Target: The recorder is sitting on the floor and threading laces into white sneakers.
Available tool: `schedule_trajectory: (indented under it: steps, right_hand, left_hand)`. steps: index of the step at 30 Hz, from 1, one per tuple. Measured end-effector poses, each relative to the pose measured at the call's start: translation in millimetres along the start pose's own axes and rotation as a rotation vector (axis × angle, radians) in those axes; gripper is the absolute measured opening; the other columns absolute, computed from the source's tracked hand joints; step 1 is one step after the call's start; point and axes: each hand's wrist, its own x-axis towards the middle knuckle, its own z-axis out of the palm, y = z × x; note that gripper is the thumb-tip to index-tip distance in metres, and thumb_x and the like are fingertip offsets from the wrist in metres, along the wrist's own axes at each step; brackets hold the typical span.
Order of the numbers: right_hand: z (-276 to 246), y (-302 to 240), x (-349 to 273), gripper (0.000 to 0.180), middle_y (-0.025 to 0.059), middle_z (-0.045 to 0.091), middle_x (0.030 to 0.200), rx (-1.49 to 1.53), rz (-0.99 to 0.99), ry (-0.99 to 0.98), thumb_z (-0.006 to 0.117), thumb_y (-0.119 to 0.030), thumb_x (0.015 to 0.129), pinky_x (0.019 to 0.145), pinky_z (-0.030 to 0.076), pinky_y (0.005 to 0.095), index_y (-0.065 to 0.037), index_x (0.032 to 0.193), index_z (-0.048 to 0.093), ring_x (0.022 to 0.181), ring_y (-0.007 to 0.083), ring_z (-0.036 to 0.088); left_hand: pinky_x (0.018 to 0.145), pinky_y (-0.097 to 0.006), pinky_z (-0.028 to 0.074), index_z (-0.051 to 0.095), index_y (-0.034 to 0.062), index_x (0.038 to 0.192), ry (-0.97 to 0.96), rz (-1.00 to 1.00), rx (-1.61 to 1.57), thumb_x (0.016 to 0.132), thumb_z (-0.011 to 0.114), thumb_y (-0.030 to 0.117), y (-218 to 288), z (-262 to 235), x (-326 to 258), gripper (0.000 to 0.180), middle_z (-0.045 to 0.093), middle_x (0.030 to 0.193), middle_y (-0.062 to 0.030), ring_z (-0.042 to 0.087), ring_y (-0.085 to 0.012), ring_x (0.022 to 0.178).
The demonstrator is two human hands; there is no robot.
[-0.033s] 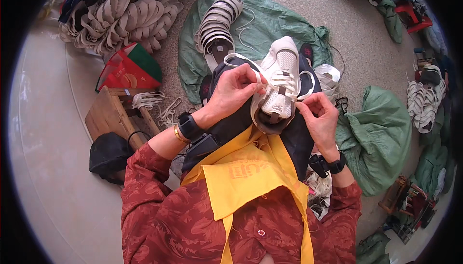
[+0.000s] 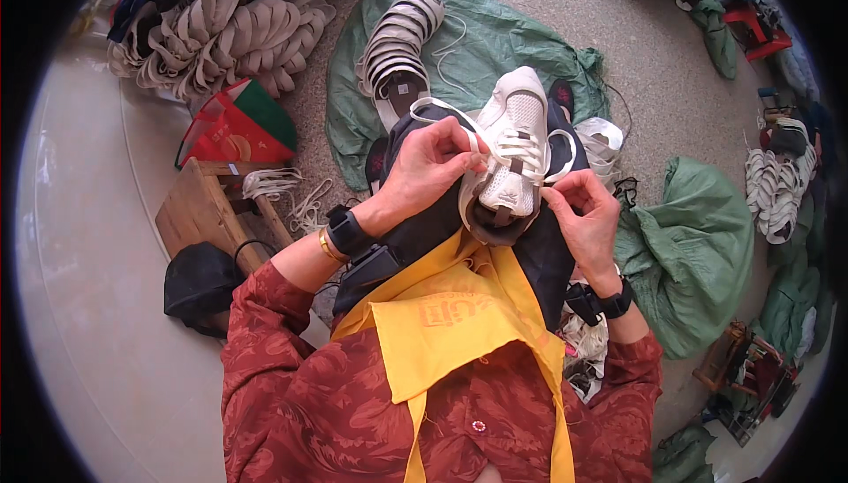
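A white and grey sneaker rests between my knees, its toe pointing away from me and its dark collar opening toward me. White shoelace runs through its upper eyelets, with a loop standing out on either side. At the left of the tongue, my left hand is closed in a pinch on the lace. On the opposite side, my right hand pinches the lace close to the collar, thumb against forefinger. A yellow apron covers my lap.
Ahead lies a green sheet carrying a curved stack of grey shoe parts. Left are a wooden stool with spare laces, a red bag and a black bag. A stuffed green sack stands right.
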Motion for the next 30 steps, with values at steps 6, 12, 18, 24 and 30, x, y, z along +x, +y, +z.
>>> schedule_trajectory:
  steps: [6, 12, 18, 24, 30]
  right_hand:
    - [1.9, -7.2, -2.0, 0.02, 0.0042, 0.071, 0.085, -0.122, -0.171, 0.016, 0.083, -0.001, 0.084, 0.069, 0.056, 0.0265, 0.0, 0.096, 0.067, 0.073, 0.0119, 0.07]
    - [2.5, -12.5, -1.4, 0.027, 0.0064, 0.07, 0.089, -0.223, -0.239, 0.025, 0.085, -0.002, 0.079, 0.069, 0.057, 0.0287, -0.002, 0.099, 0.068, 0.074, 0.0159, 0.069]
    - [2.2, -21.5, -4.8, 0.033, 0.0091, 0.064, 0.088, -0.346, -0.332, 0.023, 0.087, -0.006, 0.076, 0.07, 0.053, 0.0356, -0.003, 0.103, 0.068, 0.075, 0.0239, 0.063]
    - [7.9, -22.6, -3.8, 0.026, 0.0124, 0.063, 0.094, -0.394, -0.353, 0.012, 0.078, 0.0, 0.079, 0.071, 0.055, 0.0376, -0.001, 0.102, 0.066, 0.078, 0.0273, 0.065]
    - [13.7, -17.3, -3.4, 0.02, 0.0158, 0.064, 0.092, -0.416, -0.347, 0.009, 0.07, 0.003, 0.082, 0.07, 0.055, 0.0405, 0.002, 0.099, 0.062, 0.077, 0.0311, 0.067]
  left_hand:
    - [0.093, -0.027, 0.056, 0.057, 0.0, 0.096, 0.015, 0.02, 0.06, 0.098, 0.067, -0.003, -1.4, 2.5, -1.4, 0.011, 0.068, 0.112, -0.0114, 0.066, -0.0119, 0.101]
    - [0.094, -0.026, 0.054, 0.055, 0.0003, 0.094, 0.022, 0.011, 0.102, 0.098, 0.065, -0.007, -0.3, 6.1, -5.9, 0.013, 0.067, 0.111, -0.01, 0.064, -0.0109, 0.104]
    - [0.089, -0.026, 0.054, 0.055, -0.0001, 0.094, 0.078, 0.012, 0.281, 0.092, 0.057, -0.015, -15.0, 10.0, -5.8, 0.015, 0.064, 0.106, -0.0059, 0.063, -0.0104, 0.1]
    - [0.066, -0.022, 0.047, 0.058, 0.0031, 0.091, 0.153, 0.061, 0.365, 0.094, 0.066, -0.002, -23.7, 8.8, -7.5, 0.01, 0.057, 0.085, 0.0035, 0.054, -0.0034, 0.079]
    - [0.063, -0.025, 0.047, 0.057, -0.0001, 0.092, 0.172, 0.071, 0.557, 0.092, 0.07, 0.005, -6.4, 16.4, -2.5, 0.014, 0.059, 0.081, -0.0018, 0.054, -0.0068, 0.073]
